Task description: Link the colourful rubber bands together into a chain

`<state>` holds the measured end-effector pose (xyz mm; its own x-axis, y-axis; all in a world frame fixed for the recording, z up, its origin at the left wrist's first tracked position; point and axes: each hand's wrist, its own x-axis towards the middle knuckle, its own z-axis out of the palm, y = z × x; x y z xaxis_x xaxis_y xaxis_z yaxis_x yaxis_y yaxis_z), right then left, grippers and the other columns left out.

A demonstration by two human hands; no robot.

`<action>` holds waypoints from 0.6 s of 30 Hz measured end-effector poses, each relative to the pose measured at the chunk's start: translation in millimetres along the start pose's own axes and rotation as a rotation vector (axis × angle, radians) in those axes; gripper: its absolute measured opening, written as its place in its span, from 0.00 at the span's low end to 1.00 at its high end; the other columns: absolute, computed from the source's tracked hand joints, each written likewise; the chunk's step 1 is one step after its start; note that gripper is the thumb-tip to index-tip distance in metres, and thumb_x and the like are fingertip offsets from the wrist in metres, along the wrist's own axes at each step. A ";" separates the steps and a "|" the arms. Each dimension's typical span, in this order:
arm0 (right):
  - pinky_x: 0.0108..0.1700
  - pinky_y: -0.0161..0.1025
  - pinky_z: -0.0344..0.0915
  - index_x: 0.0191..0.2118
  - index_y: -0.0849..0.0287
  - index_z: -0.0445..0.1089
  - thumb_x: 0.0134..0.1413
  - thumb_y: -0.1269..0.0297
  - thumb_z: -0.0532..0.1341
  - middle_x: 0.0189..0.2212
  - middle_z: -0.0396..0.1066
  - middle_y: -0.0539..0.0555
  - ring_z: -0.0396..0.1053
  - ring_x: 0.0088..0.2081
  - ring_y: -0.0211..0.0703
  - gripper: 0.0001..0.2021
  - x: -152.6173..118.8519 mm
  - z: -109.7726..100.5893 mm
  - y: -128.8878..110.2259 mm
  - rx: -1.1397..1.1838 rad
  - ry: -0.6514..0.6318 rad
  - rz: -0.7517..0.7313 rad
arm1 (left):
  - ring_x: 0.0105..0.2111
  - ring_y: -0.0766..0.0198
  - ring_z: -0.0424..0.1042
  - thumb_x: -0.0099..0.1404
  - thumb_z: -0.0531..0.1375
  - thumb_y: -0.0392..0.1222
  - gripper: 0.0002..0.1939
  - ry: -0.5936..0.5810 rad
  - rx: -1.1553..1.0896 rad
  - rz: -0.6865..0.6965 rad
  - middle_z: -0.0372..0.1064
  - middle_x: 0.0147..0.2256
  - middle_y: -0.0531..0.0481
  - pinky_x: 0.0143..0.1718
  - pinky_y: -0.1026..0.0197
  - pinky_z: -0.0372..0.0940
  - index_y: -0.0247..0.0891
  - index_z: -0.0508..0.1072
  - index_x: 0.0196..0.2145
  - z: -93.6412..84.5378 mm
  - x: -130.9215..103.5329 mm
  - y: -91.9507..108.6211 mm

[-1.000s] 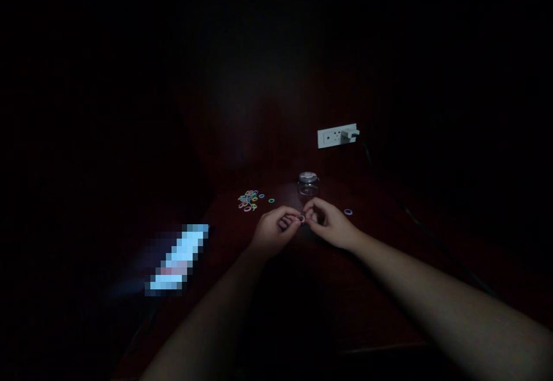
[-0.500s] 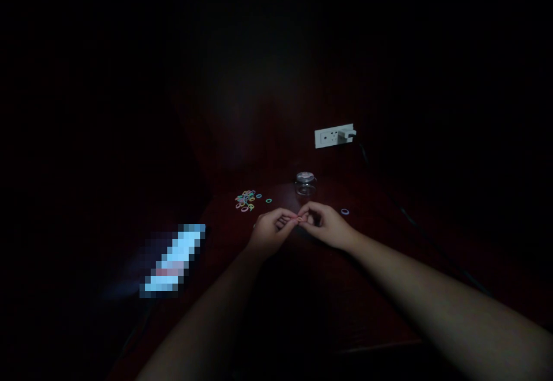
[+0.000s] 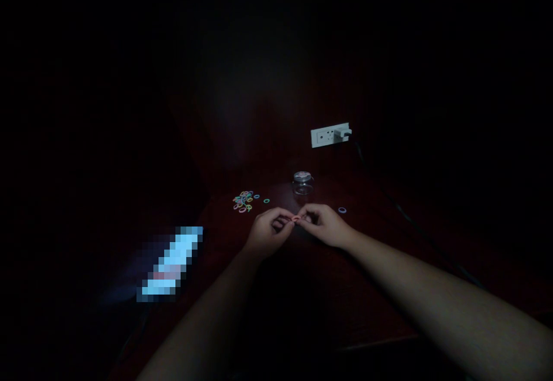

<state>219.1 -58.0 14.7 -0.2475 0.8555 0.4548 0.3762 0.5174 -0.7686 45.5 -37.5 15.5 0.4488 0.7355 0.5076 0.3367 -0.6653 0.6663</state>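
head view, then: what is seen in the left hand (image 3: 268,233)?

a small orange-pink ring (image 3: 295,219) is pinched there, between thumb and fingertips.

and in the right hand (image 3: 327,225)?

the same ring is gripped from its other side, so the two hands are almost joined at it. whether it is being stretched cannot be told; it is too small and too dimly lit.

where is it held?

over the dark red tabletop (image 3: 345,289), on the near side of a lidded clear jar (image 3: 303,187). the jar is stood upright.

what is found to the left?

a loose pile of coloured rings (image 3: 242,200), with a blue ring (image 3: 256,196) and a green ring (image 3: 266,201) set just apart from it. nearer, a bright screen (image 3: 173,263) is seen, masked by coarse blocks.

and to the right?

a purple ring (image 3: 342,210) is laid by itself near the right hand. farther back, a plug (image 3: 344,132) is fitted into a white wall socket (image 3: 320,137).
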 end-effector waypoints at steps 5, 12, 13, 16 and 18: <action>0.23 0.31 0.53 0.27 0.64 0.68 0.47 0.58 0.59 0.18 0.60 0.48 0.55 0.21 0.32 0.12 -0.9 1.5 -0.4 0.033 -0.026 0.033 | 0.30 0.68 0.68 0.56 0.57 0.40 0.07 0.002 0.010 -0.006 0.71 0.32 0.47 0.30 0.68 0.64 0.35 0.71 0.33 -0.9 -0.2 3.0; 0.23 0.31 0.53 0.27 0.63 0.68 0.48 0.57 0.58 0.18 0.61 0.49 0.55 0.21 0.33 0.13 -1.5 0.0 2.6 0.019 -0.071 0.022 | 0.23 0.72 0.63 0.56 0.57 0.41 0.07 -0.002 -0.011 -0.024 0.67 0.25 0.52 0.23 0.70 0.58 0.34 0.69 0.29 -0.4 0.2 2.4; 0.23 0.31 0.53 0.27 0.63 0.68 0.48 0.57 0.58 0.18 0.61 0.48 0.55 0.21 0.32 0.13 -1.5 -0.3 3.4 0.020 -0.077 0.020 | 0.22 0.72 0.62 0.56 0.57 0.41 0.07 -0.007 -0.020 -0.030 0.66 0.24 0.52 0.23 0.71 0.58 0.34 0.69 0.29 -0.1 0.2 2.2; 0.23 0.31 0.53 0.26 0.63 0.67 0.48 0.57 0.58 0.18 0.60 0.48 0.55 0.21 0.32 0.13 -1.0 -0.7 6.2 0.004 -0.075 0.013 | 0.22 0.73 0.60 0.56 0.57 0.41 0.07 -0.028 -0.052 -0.043 0.64 0.23 0.53 0.23 0.71 0.57 0.34 0.68 0.29 0.5 0.0 2.2; 0.24 0.31 0.53 0.25 0.63 0.67 0.48 0.57 0.58 0.18 0.60 0.48 0.55 0.22 0.33 0.13 -0.6 -0.5 8.0 -0.015 -0.065 0.004 | 0.22 0.73 0.60 0.56 0.57 0.41 0.07 -0.041 -0.075 -0.047 0.64 0.23 0.53 0.23 0.71 0.56 0.33 0.68 0.29 0.7 -0.5 2.7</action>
<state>222.7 -54.3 8.5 -0.3031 0.8550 0.4208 0.3910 0.5143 -0.7633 46.7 -39.8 16.6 0.4681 0.7586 0.4533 0.2956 -0.6178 0.7286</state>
